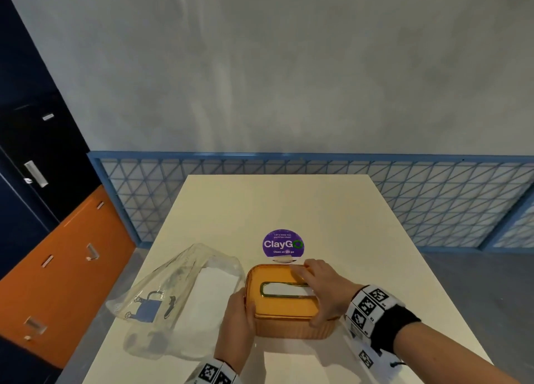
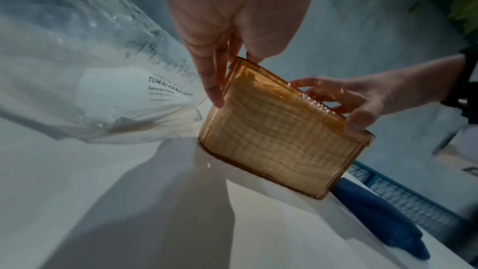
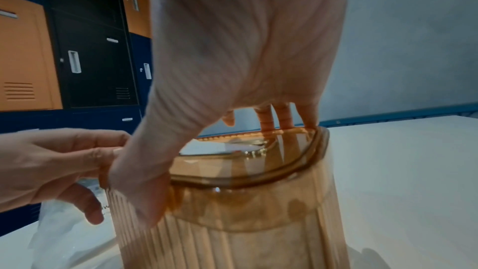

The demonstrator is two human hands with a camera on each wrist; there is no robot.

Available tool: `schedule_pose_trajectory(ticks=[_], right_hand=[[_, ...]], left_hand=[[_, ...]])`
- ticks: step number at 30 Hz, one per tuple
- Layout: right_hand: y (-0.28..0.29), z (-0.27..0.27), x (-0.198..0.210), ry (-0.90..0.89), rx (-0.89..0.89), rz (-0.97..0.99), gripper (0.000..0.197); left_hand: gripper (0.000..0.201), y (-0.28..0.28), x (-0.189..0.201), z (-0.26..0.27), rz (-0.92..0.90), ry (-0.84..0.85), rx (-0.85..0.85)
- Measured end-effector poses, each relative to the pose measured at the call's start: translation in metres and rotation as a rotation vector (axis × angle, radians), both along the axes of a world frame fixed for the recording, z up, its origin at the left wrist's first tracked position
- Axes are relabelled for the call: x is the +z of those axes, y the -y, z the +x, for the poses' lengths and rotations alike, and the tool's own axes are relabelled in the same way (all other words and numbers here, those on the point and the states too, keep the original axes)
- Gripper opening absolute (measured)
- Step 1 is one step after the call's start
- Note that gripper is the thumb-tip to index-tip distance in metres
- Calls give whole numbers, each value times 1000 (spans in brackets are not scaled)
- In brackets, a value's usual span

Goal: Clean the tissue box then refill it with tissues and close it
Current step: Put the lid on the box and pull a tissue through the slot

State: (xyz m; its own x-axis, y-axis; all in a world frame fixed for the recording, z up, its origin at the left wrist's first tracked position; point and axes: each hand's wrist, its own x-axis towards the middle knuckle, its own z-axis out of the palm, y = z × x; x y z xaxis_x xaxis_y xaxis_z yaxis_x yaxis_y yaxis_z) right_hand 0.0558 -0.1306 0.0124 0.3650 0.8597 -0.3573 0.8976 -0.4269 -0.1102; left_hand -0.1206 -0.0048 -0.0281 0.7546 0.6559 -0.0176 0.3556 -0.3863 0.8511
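An amber see-through tissue box (image 1: pixel 284 324) (image 2: pixel 276 140) (image 3: pixel 245 232) stands on the white table (image 1: pixel 289 204) with its lid (image 1: pixel 277 305) (image 3: pixel 258 171) on top. White tissues (image 1: pixel 284 290) show through the lid's slot. My left hand (image 1: pixel 238 317) (image 2: pixel 232 17) (image 3: pixel 51 167) grips the box's left end at the lid's edge. My right hand (image 1: pixel 326 288) (image 2: pixel 362 97) (image 3: pixel 245 48) spans the lid, with its fingers on the far edge and its thumb down the near side.
A clear plastic bag (image 1: pixel 173 294) (image 2: pixel 90 69) holding white tissues lies just left of the box. A purple round sticker (image 1: pixel 283 244) is behind it. A blue cloth (image 2: pixel 383 218) lies on the table by the box. Lockers (image 1: pixel 57 239) and blue mesh fencing (image 1: pixel 433 198) surround the table.
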Motion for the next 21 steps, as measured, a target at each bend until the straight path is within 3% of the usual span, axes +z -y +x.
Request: schedule_pose_trajectory(ticks=[5,10,12,15,18,21], right_hand=[[2,-2,0,-22,-50,40,113],[2,-1,9,-124,-119,-31,109],[-1,-2,17,-226,-199,-14,95],[-13,-8,18,-252,-307,165,54],[-27,-18,8,-135,-311,238,29],[-35,-26,0,-94,-347,266,23]], left_hand=[[23,-9,-3,9,16,-23,4],[31,-9,0,12,192,-226,-6],[38,-10,8,17,379,-289,-36],[41,-14,18,32,565,-296,-177],[33,-19,22,46,617,-353,-279],[24,-21,23,55,606,-377,-281]])
